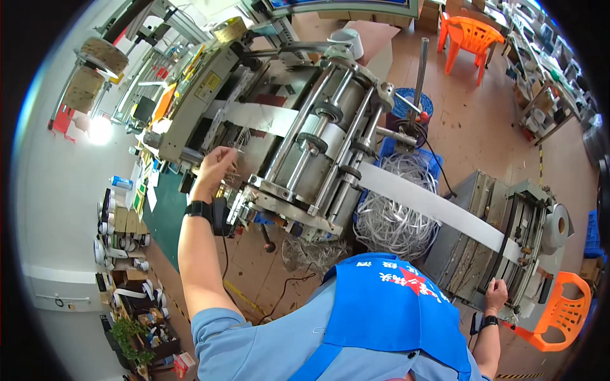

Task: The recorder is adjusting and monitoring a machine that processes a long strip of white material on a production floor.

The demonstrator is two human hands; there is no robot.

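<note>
Orange plastic chair (469,37), blue basket (406,101), tangled white strip offcuts (395,216)

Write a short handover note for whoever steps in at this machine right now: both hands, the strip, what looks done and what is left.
Left hand: raised at the feed end of the roller machine, fingers bent at thin wire-like pieces; whether it grips one is unclear.
Right hand: resting on the edge of the grey metal unit, holding nothing visible.
White strip: already threaded through the rollers and across to the grey unit, towards a white roll.
Tangle of white offcuts lies in the blue crate under the strip.
Left: the work at the feed end appears unfinished.
</note>
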